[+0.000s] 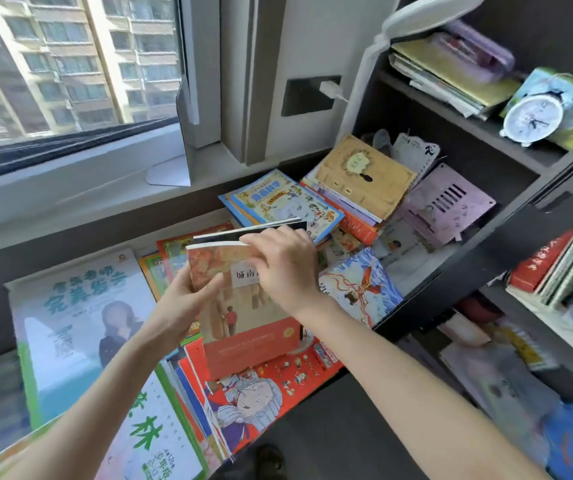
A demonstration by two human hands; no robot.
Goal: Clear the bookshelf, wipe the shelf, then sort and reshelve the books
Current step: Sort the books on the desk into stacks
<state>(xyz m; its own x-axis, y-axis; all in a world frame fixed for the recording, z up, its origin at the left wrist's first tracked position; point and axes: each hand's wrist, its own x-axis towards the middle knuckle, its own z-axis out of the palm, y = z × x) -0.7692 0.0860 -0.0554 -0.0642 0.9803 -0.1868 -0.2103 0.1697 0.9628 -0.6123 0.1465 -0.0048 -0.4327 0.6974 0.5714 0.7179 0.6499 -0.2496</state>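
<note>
I hold a small stack of books upright over the desk, the front one an orange paperback [243, 327] with a white title label. My left hand [188, 296] grips the stack's left edge from below. My right hand [285, 268] curls over the top edge, fingers on a thin dark book [254, 230] behind the paperback. Below lie spread books: a large white and green one [70, 306] at the left, a red cartoon book [271, 386] under the stack, a blue one [361, 285] at the right. The dark bookshelf [486, 258] stands to the right.
More books are piled at the desk's back: a blue comic [278, 199], a tan book [364, 174], a purple organiser [447, 202]. Upper shelves hold folders [458, 71], a white alarm clock [532, 117] and red books [541, 261]. The window and sill are at the left.
</note>
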